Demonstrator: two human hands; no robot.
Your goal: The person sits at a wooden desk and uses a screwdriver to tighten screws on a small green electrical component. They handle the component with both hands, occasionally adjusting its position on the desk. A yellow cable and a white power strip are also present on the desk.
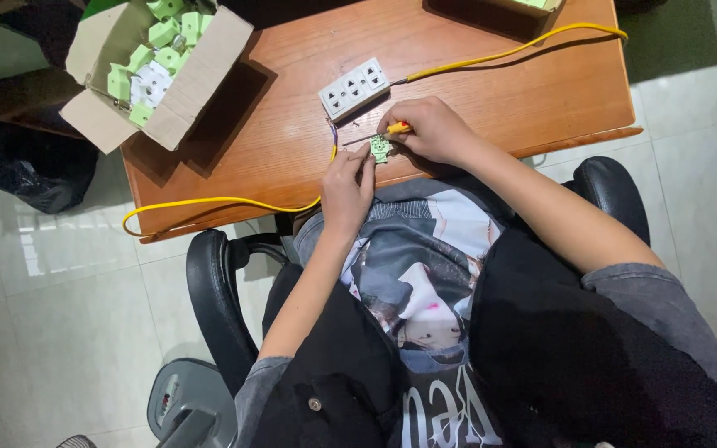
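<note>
- At the near edge of the wooden desk (491, 91): a small green socket part (380, 148), pinched at its left side by the fingertips of the left hand (348, 184).
- Just right of that part: right hand (431, 130), closed around a screwdriver with an orange-yellow handle (397, 129), metal shaft pointing left and lying just above the green part.
- Beside the left thumb: a yellow cable (217, 201) with a short purple wire end, looping left along the near desk edge and curling back at the desk's left corner.
- Farther back on the desk, just beyond both hands: a white power strip (354, 88) with three outlets, lying at a slant, apart from the hands.
- From the strip's right end: a second yellow cord (508, 54), running right toward the far right corner of the desk.
- At the far left corner, overhanging the desk: an open cardboard box (197, 79) filled with green and white socket parts (153, 62).
- At the far edge, centre right: part of another cardboard box (533, 7), mostly cut off.
- Near, below the desk: a black office chair (217, 299), armrests showing on both sides of the seated person's lap.
- Left of the desk, on the tiled floor: a dark bag (31, 174).
</note>
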